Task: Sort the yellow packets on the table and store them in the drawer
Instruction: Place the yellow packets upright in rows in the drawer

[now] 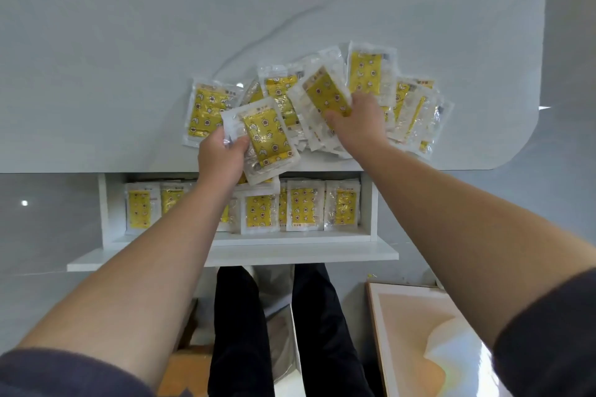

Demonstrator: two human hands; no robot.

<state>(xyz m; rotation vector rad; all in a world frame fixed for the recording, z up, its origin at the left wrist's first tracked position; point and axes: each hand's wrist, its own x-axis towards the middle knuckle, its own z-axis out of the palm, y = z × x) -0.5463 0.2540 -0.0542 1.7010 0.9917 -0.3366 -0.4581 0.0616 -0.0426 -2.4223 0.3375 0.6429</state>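
Left hand [222, 151] grips a packet [267, 138], seemingly above the drawer [238, 240].

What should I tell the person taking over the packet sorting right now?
Left hand: fingers hold one yellow packet above the table's front edge.
Right hand: fingers on another packet at the top of the pile.
Drawer: open below the table, with a row of packets standing inside.
Done: part of the lot is stored.
Left: the loose pile on the table, plus both packets in hand.
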